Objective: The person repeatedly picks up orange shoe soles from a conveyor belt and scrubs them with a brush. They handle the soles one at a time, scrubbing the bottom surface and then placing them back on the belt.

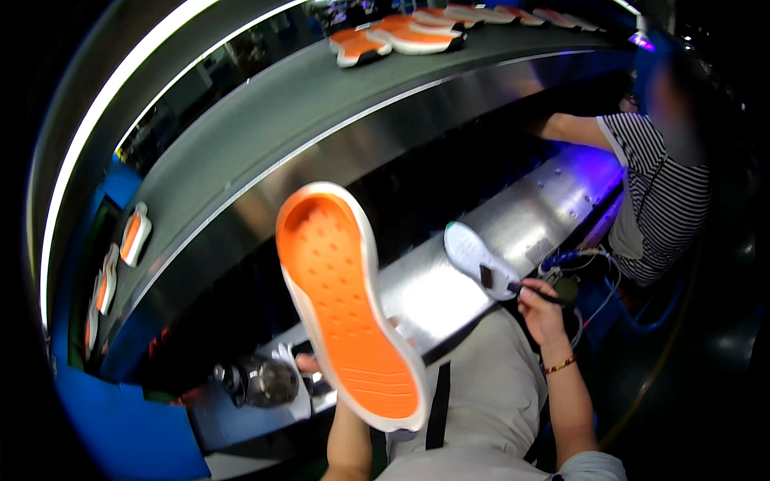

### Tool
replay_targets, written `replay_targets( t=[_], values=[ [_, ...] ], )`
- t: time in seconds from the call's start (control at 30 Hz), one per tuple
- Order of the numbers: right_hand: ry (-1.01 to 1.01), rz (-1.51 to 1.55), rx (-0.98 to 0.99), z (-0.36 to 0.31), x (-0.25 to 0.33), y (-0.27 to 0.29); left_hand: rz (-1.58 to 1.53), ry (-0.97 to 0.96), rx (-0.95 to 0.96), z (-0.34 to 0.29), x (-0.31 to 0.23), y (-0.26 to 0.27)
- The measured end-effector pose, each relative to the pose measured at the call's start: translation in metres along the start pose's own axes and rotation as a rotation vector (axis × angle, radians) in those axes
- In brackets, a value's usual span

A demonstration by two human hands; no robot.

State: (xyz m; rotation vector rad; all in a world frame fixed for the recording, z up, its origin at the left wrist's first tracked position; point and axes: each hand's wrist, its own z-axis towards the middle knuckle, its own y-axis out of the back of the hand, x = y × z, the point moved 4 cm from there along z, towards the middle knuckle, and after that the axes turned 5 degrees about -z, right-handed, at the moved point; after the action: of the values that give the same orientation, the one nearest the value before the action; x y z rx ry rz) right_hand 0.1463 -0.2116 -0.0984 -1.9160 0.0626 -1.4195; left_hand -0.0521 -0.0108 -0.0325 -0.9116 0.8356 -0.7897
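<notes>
My left hand (309, 365) holds up a shoe sole (349, 309) with an orange inner face and a white rim; the sole hides most of the hand. My right hand (539, 309) grips a black-handled brush (513, 287), whose bristle end touches a white sole (473, 255) lying on the steel workbench (529, 212). The orange sole is raised in front of me, to the left of the brush.
A grey conveyor belt (265, 128) curves above the bench, carrying several orange-and-white soles at the far end (401, 36) and at the left (135, 234). A person in a striped shirt (666, 192) works at the right. A dark glue pot (258, 381) stands by my left hand.
</notes>
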Motion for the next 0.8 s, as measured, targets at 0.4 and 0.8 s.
replay_targets(
  t=[0.4, 0.8],
  values=[
    [-0.156, -0.237, 0.366, -0.007, -0.023, -0.106, -0.089, 0.028, -0.268, 0.020, 0.030, 0.041],
    [-0.032, -0.436, 0.425, 0.027, -0.010, -0.144, 0.050, 0.098, -0.362, 0.004, 0.052, 0.043]
  ],
)
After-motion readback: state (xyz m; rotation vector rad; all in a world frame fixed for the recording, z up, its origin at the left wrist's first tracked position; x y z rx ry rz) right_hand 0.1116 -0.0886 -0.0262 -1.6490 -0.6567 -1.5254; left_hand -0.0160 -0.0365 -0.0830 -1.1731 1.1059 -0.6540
